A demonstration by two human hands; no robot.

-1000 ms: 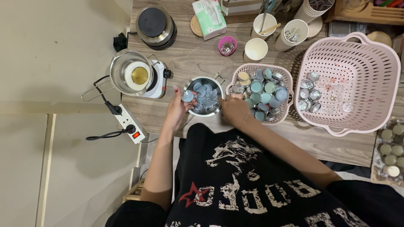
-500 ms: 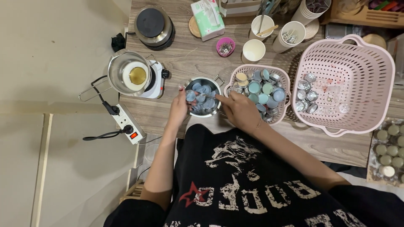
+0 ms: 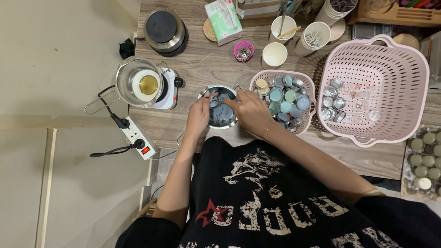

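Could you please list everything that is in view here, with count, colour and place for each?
Steel bowl: one, silver, holding grey-blue discs, table's front edge.
Small basket: one, pink, full of little round tins in blue, green and cream, right of the bowl.
Large basket: one, pink, a few silver tins inside, far right.
Pot on small burner: one, steel, pale cup with yellow liquid inside, left.
Round hotplate: one, black, back left.
Paper cups: several, white, back centre.
Small dish: one, magenta, back centre.
Power strip: one, white, table's left edge.
Tray of round tins: one, greenish tins, right edge.
Left hand: at the bowl's left rim.
Right hand: fingers reaching into the bowl.
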